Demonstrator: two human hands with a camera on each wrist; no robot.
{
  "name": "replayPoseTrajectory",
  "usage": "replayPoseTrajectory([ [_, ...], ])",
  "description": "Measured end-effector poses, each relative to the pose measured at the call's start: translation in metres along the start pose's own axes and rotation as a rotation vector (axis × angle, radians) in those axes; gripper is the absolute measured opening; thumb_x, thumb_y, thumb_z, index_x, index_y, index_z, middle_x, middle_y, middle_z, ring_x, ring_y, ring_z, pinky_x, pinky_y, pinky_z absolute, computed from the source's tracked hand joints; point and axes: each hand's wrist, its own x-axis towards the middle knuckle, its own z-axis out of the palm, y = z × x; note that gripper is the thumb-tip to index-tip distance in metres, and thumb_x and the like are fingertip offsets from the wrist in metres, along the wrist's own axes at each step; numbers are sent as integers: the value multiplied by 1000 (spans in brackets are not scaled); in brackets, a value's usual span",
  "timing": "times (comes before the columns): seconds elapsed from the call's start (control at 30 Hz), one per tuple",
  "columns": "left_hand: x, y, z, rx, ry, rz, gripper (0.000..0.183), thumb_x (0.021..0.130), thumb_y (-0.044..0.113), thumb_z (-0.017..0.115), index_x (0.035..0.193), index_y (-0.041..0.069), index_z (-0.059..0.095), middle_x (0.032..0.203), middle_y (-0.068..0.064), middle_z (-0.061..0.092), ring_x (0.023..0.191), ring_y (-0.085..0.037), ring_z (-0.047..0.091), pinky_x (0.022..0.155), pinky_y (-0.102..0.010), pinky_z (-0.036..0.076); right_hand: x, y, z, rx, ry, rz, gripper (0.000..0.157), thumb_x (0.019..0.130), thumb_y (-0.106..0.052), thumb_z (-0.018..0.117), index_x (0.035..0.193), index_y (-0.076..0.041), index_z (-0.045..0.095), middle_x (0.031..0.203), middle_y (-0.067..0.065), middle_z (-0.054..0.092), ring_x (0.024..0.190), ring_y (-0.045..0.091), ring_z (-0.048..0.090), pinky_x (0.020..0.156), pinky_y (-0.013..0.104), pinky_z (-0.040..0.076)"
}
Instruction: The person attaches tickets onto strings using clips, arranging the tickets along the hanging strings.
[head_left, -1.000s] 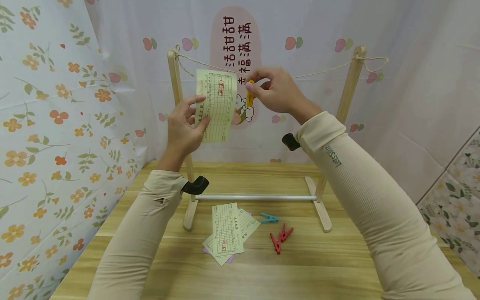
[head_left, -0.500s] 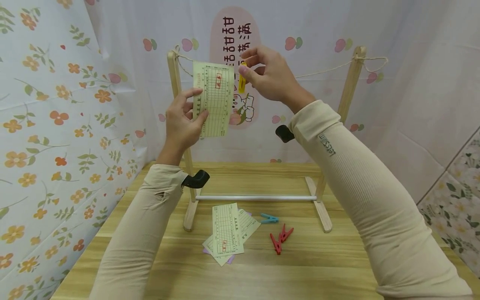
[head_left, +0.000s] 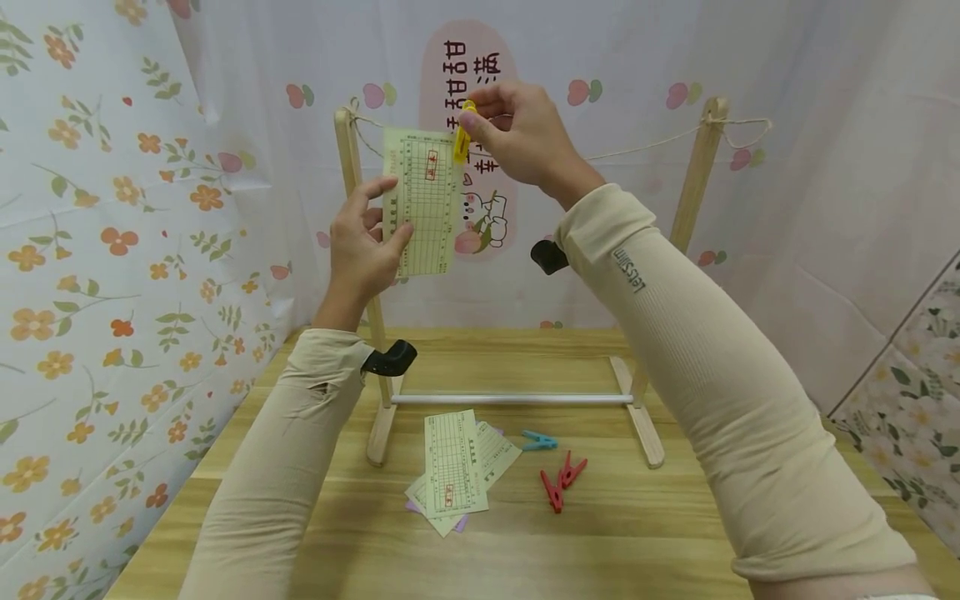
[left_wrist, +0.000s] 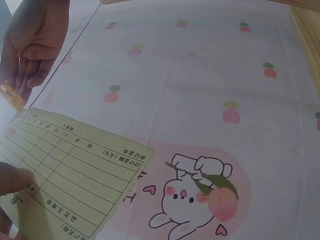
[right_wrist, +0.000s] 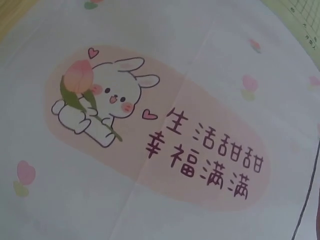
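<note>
Thumb and fingers of my left hand [head_left: 367, 242] pinch a pale green printed receipt slip [head_left: 423, 208] by its left edge, holding it upright near the left post. My right hand [head_left: 525, 133] pinches a yellow clothespin [head_left: 463, 137] between thumb and fingers. In the head view the clothespin overlaps the slip's upper right edge; whether it bites the paper I cannot tell. A thin string [head_left: 645, 147] runs between the posts, partly hidden behind slip and right hand. The left wrist view also shows the slip [left_wrist: 85, 165] beside the clothespin [left_wrist: 12, 97].
A wooden frame has a left post [head_left: 347, 158], a right post [head_left: 697, 183] and a white crossbar [head_left: 510, 399]. On the table [head_left: 570, 558] lie several overlapping slips [head_left: 456, 458], a blue clothespin [head_left: 540, 440] and two red clothespins [head_left: 552, 492]. A printed curtain [head_left: 600, 275] hangs behind.
My right hand has moved left and upward, bringing the yellow clothespin to the slip's upper right edge. My left hand has shifted slightly left and up with the slip.
</note>
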Motion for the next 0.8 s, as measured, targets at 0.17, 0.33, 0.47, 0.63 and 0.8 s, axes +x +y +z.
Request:
replayPoseTrajectory([
  [0.17,-1,-5,-1,3,2,-4,54,84,-11,65,134,-1,48,134,-9,51,94,-24,65,73,-21,53,5,-3,4,69,21,30,35,93,-20,66,122,-2,58,108,6,62,97,16,56,85,22,45],
  [0.33,-2,-8,-1,1,3,-5,54,83,-12,65,134,-2,48,134,-10,51,94,-24,65,72,-21,53,11,-6,11,171,67,50,28,92,-14,67,116,-3,59,102,4,62,93,15,54,81,23,44],
  [0.47,-2,-11,-2,7,4,-8,54,83,-11,65,134,-2,48,134,-9,51,94,-25,65,72,-21,53,15,-8,16,222,103,62,23,92,-10,66,112,-3,60,101,5,62,94,15,56,83,21,45],
  [0.63,-2,-13,-4,-2,5,-4,54,83,-11,65,134,-1,49,133,-8,51,93,-23,65,72,-20,53,17,-10,21,279,127,49,17,92,-7,65,108,-3,61,98,7,63,91,15,57,82,21,46],
  [0.8,-2,-13,-3,-4,13,5,54,83,-12,65,133,-1,50,134,-9,51,91,-22,64,71,-20,53,19,-9,25,306,168,36,10,91,-5,66,100,-3,63,91,6,64,87,15,58,80,22,46],
])
